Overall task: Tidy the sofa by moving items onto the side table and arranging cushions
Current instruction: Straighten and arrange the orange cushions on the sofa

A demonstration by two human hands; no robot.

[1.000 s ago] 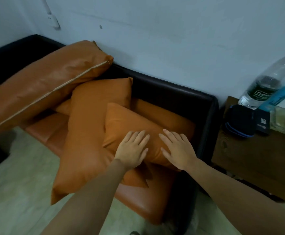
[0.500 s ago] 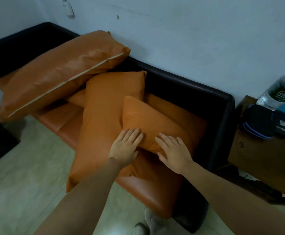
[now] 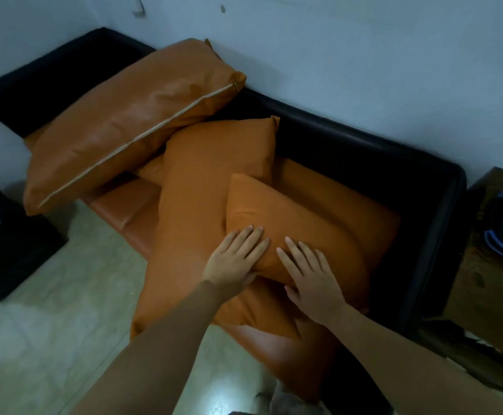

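- The left hand [image 3: 236, 259] lies flat on the near-left corner of the small orange cushion [image 3: 292, 226], fingers straight and only slightly fanned, gripping nothing.
- The right hand [image 3: 310, 275] rests just beside it on the cushion's near edge, fingers straight and spread, thumb out toward the seat; it too presses rather than holds.
- The small cushion sits on top of the heap at the right end of the sofa [image 3: 364, 139], overlapping a long orange cushion [image 3: 202, 211] that hangs past the seat's front edge.
- A larger leather cushion [image 3: 130, 127] leans on the backrest at the left, its lower corner off the seat and over the floor.
- Risk: pressing or pushing with flat palms gives no grip; the smooth cover could let the small cushion slide sideways off the one beneath.
- Risk: any shove toward the person may carry the overhanging long cushion onto the floor, since little seems to support its near end.
- Risk: disturbing the stack may also tip the leaning leather cushion forward.
- The side table [image 3: 490, 265] stands at the right with dark items on it, well apart from both hands.
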